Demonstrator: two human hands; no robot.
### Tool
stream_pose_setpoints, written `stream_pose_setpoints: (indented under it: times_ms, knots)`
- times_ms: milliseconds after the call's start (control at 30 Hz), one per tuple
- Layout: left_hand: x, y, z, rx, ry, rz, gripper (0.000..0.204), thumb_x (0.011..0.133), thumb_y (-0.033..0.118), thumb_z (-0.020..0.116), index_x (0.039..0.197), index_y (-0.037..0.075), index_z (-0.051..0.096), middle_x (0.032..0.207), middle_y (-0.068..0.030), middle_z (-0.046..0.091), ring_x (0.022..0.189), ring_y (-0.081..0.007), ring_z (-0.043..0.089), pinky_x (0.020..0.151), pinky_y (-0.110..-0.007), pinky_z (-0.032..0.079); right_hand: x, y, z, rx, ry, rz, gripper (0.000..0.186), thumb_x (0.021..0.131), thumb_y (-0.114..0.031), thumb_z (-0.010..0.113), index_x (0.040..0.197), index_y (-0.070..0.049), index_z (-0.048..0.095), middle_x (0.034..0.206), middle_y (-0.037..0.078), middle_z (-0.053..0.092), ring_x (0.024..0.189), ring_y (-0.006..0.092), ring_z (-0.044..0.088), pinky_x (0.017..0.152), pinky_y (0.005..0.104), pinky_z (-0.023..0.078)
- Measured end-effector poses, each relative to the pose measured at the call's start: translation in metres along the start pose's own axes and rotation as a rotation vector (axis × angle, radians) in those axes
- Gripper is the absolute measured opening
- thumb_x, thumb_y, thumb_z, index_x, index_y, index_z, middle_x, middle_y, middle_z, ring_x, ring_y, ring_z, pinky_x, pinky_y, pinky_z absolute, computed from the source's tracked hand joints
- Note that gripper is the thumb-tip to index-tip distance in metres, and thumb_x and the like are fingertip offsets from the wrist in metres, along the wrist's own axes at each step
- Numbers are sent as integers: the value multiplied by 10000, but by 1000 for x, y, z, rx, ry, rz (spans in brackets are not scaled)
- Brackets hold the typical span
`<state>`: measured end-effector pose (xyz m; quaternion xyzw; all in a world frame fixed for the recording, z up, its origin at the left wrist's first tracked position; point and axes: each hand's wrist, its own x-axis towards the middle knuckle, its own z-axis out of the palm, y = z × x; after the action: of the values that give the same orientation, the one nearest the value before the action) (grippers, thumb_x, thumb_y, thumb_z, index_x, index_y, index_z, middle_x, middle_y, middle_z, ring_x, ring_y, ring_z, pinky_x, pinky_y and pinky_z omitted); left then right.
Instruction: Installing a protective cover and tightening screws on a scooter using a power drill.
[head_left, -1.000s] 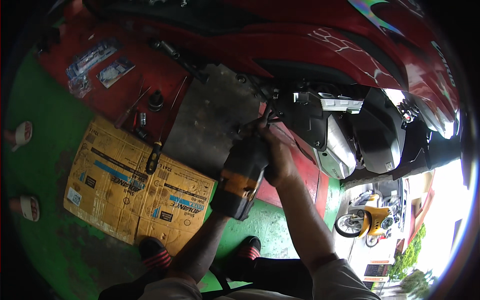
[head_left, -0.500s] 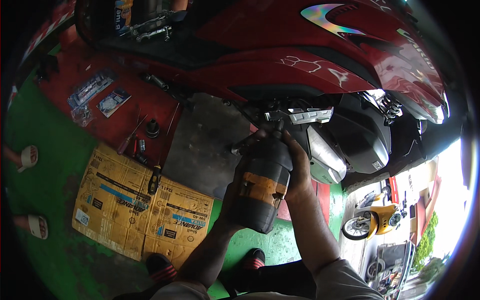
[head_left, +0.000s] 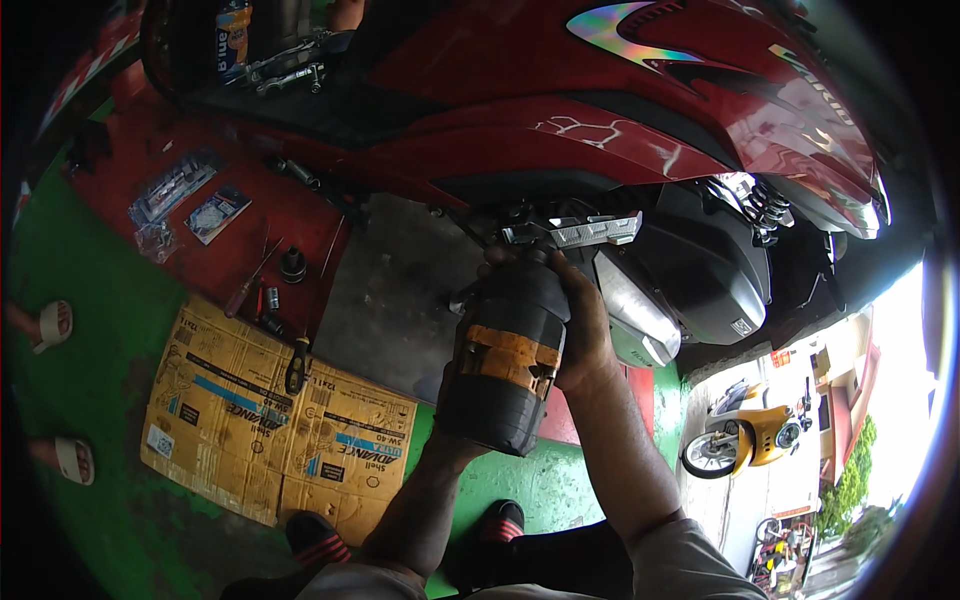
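A thick black cylindrical tool (head_left: 500, 400) with a worn orange band fills the space between my hands. It narrows to a dark nose that points at the underside of a red scooter (head_left: 480, 130), close to its silver footpeg (head_left: 590, 232). My right hand (head_left: 588, 335) wraps around the tool's right side near the nose. Along its other side my left hand (head_left: 450, 395) grips from the left and underneath, mostly hidden by the body. Whether the nose touches a bolt on the scooter cannot be seen.
On the red mat at left lie a screwdriver (head_left: 248, 285), a black socket (head_left: 293, 264) and blister packs (head_left: 217, 213). A second screwdriver (head_left: 297, 367) rests on flattened cardboard (head_left: 220, 450). Another person's sandalled foot (head_left: 72, 460) is far left. A yellow motorcycle (head_left: 752, 435) stands outside.
The view has shifted slightly, so scooter and tool both appear a little further left. My grip looks the same. Outside, the dark vehicle behind the yellow motorcycle has left the view.
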<state>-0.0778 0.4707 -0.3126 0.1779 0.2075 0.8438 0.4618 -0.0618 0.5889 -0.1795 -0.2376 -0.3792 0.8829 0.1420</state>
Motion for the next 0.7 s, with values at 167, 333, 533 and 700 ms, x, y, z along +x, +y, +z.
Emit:
stream_pose_setpoints:
  times_ms: [167, 333, 533, 700]
  knots:
    - [5, 5, 5, 0, 49, -20, 566, 986, 527, 629, 1340, 90, 570, 1075, -31, 671, 831, -110, 668, 717, -309, 587, 3, -3, 1, -99, 68, -17, 588, 1082, -423, 330, 1415, 28, 507, 1256, 217, 653, 1119, 356, 679, 996, 506, 552]
    - [7, -1, -2, 74, -96, 184, 682, 833, 117, 823, 1426, 98, 486, 1049, -50, 707, 927, -153, 707, 820, -341, 609, 2, -6, 2, -129, 67, -25, 592, 1082, -422, 325, 1418, 33, 501, 1267, 233, 649, 1127, 356, 679, 1004, 507, 551]
    - [9, -9, 1, 735, -5, 375, 402, 786, 171, 831, 1165, 116, 710, 964, -35, 740, 891, -221, 718, 860, -398, 570, 2, -9, 5, -132, 36, -39, 564, 1092, -395, 311, 1395, 33, 518, 1256, 258, 651, 1129, 348, 679, 1006, 501, 552]
    - [5, -7, 9, 1257, 51, 706, 266, 871, 133, 782, 1099, 44, 679, 938, -74, 700, 821, -188, 676, 761, -330, 563, 4, -10, 6, -144, 69, -56, 514, 1100, -376, 330, 1337, 20, 557, 1227, 233, 670, 1116, 337, 685, 997, 482, 559]
